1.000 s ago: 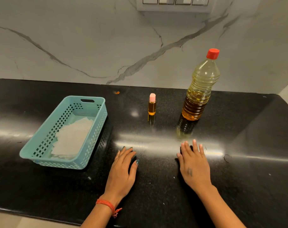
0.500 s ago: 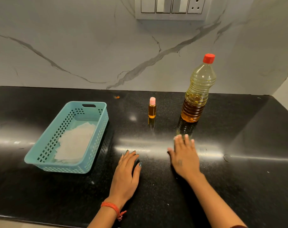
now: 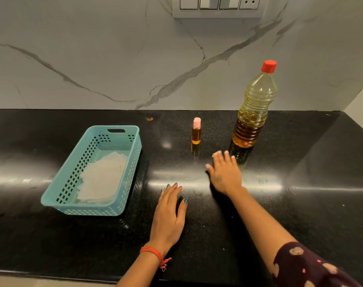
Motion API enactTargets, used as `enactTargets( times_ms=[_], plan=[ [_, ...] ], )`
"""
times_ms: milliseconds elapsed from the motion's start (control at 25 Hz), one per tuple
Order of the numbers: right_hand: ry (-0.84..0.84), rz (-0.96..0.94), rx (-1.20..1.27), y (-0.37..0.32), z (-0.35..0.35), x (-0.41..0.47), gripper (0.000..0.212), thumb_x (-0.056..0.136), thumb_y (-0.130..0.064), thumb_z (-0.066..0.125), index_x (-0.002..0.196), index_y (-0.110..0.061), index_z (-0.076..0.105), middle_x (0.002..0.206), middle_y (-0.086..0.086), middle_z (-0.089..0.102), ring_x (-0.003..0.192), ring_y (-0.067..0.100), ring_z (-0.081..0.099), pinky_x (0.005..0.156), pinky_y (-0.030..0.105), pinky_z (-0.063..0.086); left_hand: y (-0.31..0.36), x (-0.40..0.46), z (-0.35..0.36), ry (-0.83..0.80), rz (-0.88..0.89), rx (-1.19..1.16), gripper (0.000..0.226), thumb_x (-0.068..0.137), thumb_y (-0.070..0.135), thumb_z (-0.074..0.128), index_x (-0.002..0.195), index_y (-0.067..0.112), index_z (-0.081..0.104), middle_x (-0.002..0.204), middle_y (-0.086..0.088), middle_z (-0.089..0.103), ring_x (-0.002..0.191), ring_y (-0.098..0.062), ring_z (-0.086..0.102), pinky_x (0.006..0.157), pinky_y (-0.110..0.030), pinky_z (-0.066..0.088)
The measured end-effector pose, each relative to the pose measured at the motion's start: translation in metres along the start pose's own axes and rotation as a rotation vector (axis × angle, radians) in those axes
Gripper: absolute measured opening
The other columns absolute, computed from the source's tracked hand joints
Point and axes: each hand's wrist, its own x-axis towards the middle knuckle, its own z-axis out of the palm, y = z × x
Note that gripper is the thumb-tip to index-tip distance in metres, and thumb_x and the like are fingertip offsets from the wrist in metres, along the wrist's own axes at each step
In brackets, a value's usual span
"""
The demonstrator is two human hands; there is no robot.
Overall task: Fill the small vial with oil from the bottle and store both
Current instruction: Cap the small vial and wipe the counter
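On the glossy black desk (image 3: 300, 204), nearest its front edge, the left hand (image 3: 168, 218) lies flat, fingers straight, holding nothing. The right hand (image 3: 225, 175), also flat and holding nothing, lies just before the vial (image 3: 196, 133). Left of the vial sits a teal basket (image 3: 58, 191); right, the capped oil bottle (image 3: 254, 108). Behind the vial rises a marble wall (image 3: 93, 59).
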Motion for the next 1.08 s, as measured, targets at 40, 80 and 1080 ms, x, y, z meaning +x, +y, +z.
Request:
enactTargets(
  times_ms=[40,80,1080],
  plan=[
    [-0.012,0.044,0.006,0.011,0.0,0.004,0.062,0.099,-0.045,0.014,0.148,-0.007,0.008,0.157,0.011,0.007,0.144,0.029,-0.001,0.118,0.042,0.0,0.0,0.0,0.0,-0.001,-0.002,-0.001,0.042,0.095,0.026,0.045,0.135,0.018,0.041,0.143,0.007,0.036,0.138,-0.006,0.02,0.113,-0.021,0.011],
    [-0.015,0.061,0.006,0.015,0.0,0.004,0.062,0.099,-0.044,0.015,0.148,-0.006,0.007,0.157,0.012,0.007,0.144,0.029,-0.002,0.118,0.042,0.0,0.0,0.0,0.0,-0.002,-0.004,-0.002,0.042,0.095,0.025,0.045,0.135,0.018,0.041,0.144,0.006,0.037,0.138,-0.006,0.021,0.113,-0.021,0.011],
    [0.024,-0.03,0.019,0.021,0.005,-0.089,0.058,0.099,-0.044,0.012,0.149,-0.015,0.007,0.158,0.003,0.005,0.144,0.025,-0.009,0.116,0.04,-0.004,0.012,0.012,0.008,0.069,-0.167,-0.171,0.037,0.094,0.022,0.045,0.131,0.015,0.047,0.14,-0.003,0.046,0.134,-0.015,0.035,0.11,-0.03,0.027]
  ],
)
